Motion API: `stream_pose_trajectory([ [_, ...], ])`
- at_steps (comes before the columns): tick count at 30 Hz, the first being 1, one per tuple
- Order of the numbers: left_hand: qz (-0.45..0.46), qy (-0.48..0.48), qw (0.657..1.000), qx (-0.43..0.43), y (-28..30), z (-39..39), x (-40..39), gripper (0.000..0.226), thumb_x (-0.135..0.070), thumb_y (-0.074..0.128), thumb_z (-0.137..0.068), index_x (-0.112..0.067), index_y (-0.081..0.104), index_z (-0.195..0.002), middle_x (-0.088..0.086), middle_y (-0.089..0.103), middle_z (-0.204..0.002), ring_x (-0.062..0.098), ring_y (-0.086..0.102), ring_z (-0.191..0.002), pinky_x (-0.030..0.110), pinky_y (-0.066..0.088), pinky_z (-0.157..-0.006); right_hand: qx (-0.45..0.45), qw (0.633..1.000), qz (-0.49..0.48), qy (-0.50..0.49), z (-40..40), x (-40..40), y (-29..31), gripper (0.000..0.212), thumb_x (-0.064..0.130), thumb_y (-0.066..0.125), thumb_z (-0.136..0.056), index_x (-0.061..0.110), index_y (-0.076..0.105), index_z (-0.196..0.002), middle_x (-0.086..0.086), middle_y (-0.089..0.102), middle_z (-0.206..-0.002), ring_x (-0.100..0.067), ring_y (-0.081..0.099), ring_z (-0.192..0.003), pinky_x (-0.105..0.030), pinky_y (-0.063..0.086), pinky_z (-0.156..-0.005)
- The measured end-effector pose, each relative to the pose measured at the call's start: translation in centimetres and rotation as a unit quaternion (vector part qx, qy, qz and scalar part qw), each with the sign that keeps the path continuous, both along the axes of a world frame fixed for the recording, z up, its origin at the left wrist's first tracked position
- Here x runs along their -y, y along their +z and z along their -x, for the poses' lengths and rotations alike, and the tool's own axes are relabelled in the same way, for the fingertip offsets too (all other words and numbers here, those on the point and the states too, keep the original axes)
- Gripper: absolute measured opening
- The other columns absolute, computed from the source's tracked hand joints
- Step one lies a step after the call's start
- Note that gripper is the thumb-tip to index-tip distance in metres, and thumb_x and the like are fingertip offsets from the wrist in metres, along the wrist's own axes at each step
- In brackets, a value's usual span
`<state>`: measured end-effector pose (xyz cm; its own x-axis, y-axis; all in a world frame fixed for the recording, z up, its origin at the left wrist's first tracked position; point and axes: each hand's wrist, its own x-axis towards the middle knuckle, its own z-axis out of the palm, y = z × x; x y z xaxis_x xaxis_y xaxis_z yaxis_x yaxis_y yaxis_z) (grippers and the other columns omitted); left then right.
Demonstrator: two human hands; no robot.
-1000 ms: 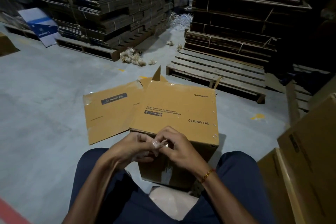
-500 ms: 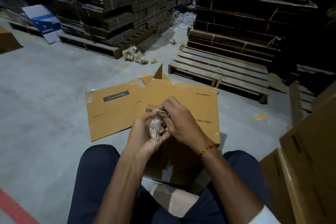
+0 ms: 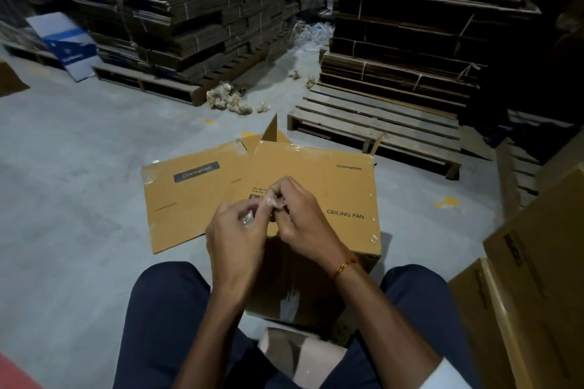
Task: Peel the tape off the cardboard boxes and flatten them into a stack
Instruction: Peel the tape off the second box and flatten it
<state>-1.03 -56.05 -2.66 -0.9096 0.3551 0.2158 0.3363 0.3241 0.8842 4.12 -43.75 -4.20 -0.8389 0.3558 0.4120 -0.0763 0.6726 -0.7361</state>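
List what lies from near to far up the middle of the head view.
Right hand and left hand pinching crumpled tape → ceiling fan box → tape scrap pile → stacked flattened cartons.

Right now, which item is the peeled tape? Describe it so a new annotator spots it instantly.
Start at the brown Crompton ceiling fan box on the grey floor in front of the seated person. Just above its near edge, the left hand and right hand meet. The tape wad is the crumpled, glossy clear lump pinched between their fingertips, unlike the strips still flat on the cardboard.
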Motion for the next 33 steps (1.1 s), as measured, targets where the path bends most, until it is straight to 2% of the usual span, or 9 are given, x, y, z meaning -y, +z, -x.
stream_pose_trajectory([
  [4,-0.162,0.006,0.986,-0.042,0.3,-1.6,0.9,0.066,-0.017,0.073,-0.089,-0.022,0.044,-0.148,-0.032,0.069,-0.094,-0.007,0.069,-0.089,0.012,0.053,-0.074,-0.003,0.973,0.23,-0.025,1.3,-0.2,-0.9,0.008,0.008,0.058,-0.1,0.01,0.056,-0.093,-0.016,0.067,-0.093,-0.023,0.068,-0.081,-0.043,0.06,-0.079],
  [7,-0.27,0.06,0.961,0.007,0.5,-0.9,0.8,0.044,-0.009,0.067,-0.094,-0.019,0.057,-0.135,-0.005,0.076,-0.092,0.014,0.075,-0.083,0.03,0.058,-0.068,-0.011,0.964,0.265,-0.001,2.0,0.5,0.2,0.008,0.009,0.061,-0.099,0.012,0.058,-0.092,-0.009,0.064,-0.09,-0.016,0.064,-0.077,-0.037,0.059,-0.076],
  [10,-0.422,0.174,0.846,0.276,-0.4,3.1,0.5,0.028,-0.002,0.065,-0.092,-0.021,0.066,-0.112,0.003,0.069,-0.08,0.016,0.066,-0.064,0.026,0.052,-0.054,-0.039,0.973,0.227,-0.006,2.5,3.4,0.7,0.007,0.007,0.069,-0.092,0.011,0.064,-0.09,-0.008,0.056,-0.104,-0.011,0.058,-0.085,-0.021,0.053,-0.075],
  [13,-0.461,0.127,0.739,0.475,-2.3,6.7,1.6,0.027,-0.005,0.078,-0.076,-0.024,0.065,-0.09,0.001,0.062,-0.092,0.018,0.067,-0.088,0.034,0.058,-0.072,-0.041,0.978,0.204,-0.009,2.9,6.9,-1.4,0.006,0.004,0.067,-0.09,0.009,0.07,-0.091,-0.005,0.061,-0.1,-0.01,0.059,-0.088,-0.022,0.052,-0.076],
  [16,-0.402,0.08,0.776,0.479,-2.9,6.2,2.5,0.025,-0.007,0.074,-0.083,-0.023,0.055,-0.088,0.001,0.054,-0.08,0.018,0.059,-0.072,0.038,0.051,-0.068,-0.047,0.969,0.241,-0.004,2.3,8.8,-2.5,0.023,0.006,0.061,-0.091,0.013,0.076,-0.108,-0.001,0.065,-0.104,-0.011,0.064,-0.097,-0.02,0.052,-0.079],
  [20,-0.369,0.037,0.833,0.412,-2.9,5.0,2.4,0.032,0.0,0.062,-0.094,-0.023,0.051,-0.114,0.006,0.056,-0.081,0.016,0.055,-0.061,0.037,0.048,-0.068,-0.048,0.964,0.261,-0.01,2.0,9.1,-2.9,0.029,0.032,0.062,-0.093,0.01,0.076,-0.105,-0.001,0.065,-0.106,-0.014,0.064,-0.105,-0.033,0.054,-0.091],
  [24,-0.374,0.022,0.833,0.406,-3.0,4.3,1.7,0.054,0.009,0.054,-0.094,-0.029,0.045,-0.131,0.005,0.055,-0.081,0.01,0.057,-0.056,0.023,0.052,-0.053,-0.02,0.968,0.237,-0.076,2.2,8.6,-3.5,0.023,0.039,0.062,-0.091,0.02,0.075,-0.091,0.009,0.065,-0.095,-0.018,0.061,-0.1,-0.041,0.05,-0.093],
  [29,-0.371,-0.021,0.836,0.404,-3.7,3.9,1.4,0.071,0.021,0.046,-0.09,-0.027,0.045,-0.142,0.004,0.036,-0.143,0.027,0.065,-0.117,0.029,0.059,-0.072,0.006,0.92,0.379,-0.103,1.8,8.5,-4.0,0.01,0.017,0.066,-0.094,0.014,0.071,-0.087,-0.002,0.074,-0.09,-0.015,0.068,-0.089,-0.023,0.054,-0.08],
  [33,-0.296,-0.083,0.881,0.36,-3.0,2.8,1.4,0.026,-0.023,0.061,-0.097,-0.013,0.065,-0.12,0.008,0.067,-0.127,0.028,0.066,-0.115,0.043,0.056,-0.093,0.004,0.941,0.309,-0.14,1.7,7.9,-4.0,0.01,0.007,0.056,-0.095,0.017,0.057,-0.097,-0.009,0.069,-0.086,-0.016,0.064,-0.073,-0.03,0.051,-0.063],
])
